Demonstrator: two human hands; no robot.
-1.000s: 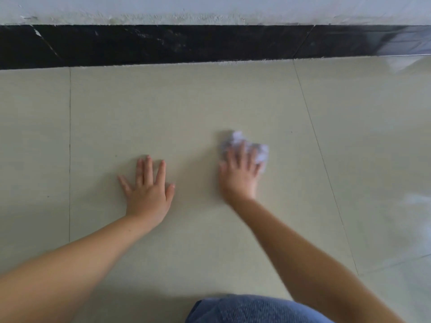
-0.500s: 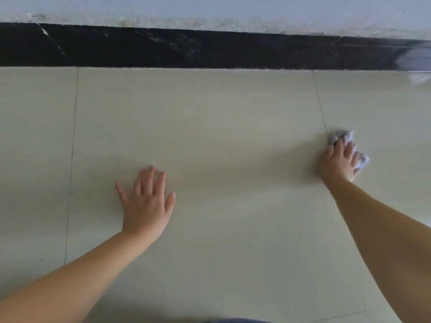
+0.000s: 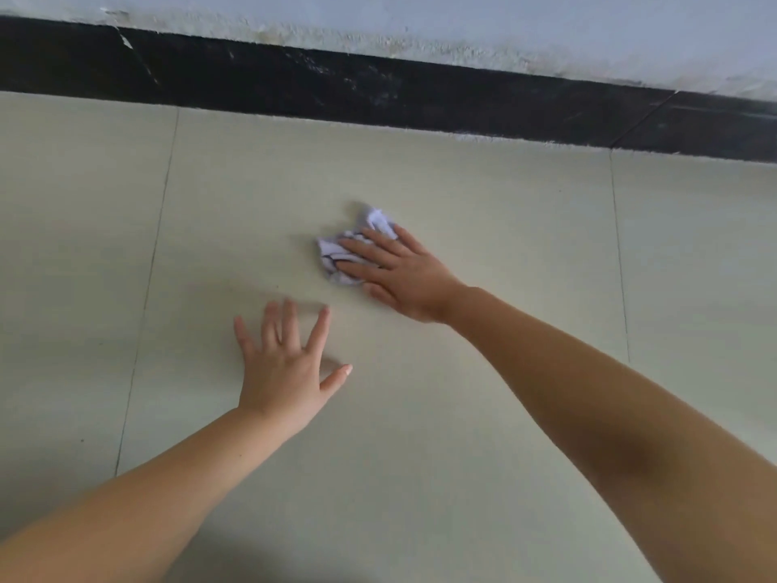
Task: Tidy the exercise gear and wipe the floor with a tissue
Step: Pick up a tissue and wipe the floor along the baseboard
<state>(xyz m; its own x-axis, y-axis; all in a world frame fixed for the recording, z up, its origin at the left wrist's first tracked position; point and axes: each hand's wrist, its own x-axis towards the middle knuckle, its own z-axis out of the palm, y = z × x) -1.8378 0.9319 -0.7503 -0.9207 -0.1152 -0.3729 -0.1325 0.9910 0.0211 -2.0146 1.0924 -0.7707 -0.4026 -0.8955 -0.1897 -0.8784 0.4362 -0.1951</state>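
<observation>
A crumpled white tissue (image 3: 336, 256) lies on the pale tiled floor (image 3: 483, 414), a little above the middle of the view. My right hand (image 3: 403, 273) presses down on it with straight fingers that point left, covering its right part. My left hand (image 3: 284, 368) rests flat on the floor below and to the left of the tissue, fingers spread, holding nothing. No exercise gear is in sight.
A black skirting strip (image 3: 378, 86) runs along the foot of a white wall (image 3: 504, 23) at the far edge of the floor. Thin tile joints cross the floor left (image 3: 147, 288) and right (image 3: 618, 254) of my hands.
My right hand slid the tissue back to the left, from the right tile joint to the middle of the tile. The left hand stayed planted on the floor.
</observation>
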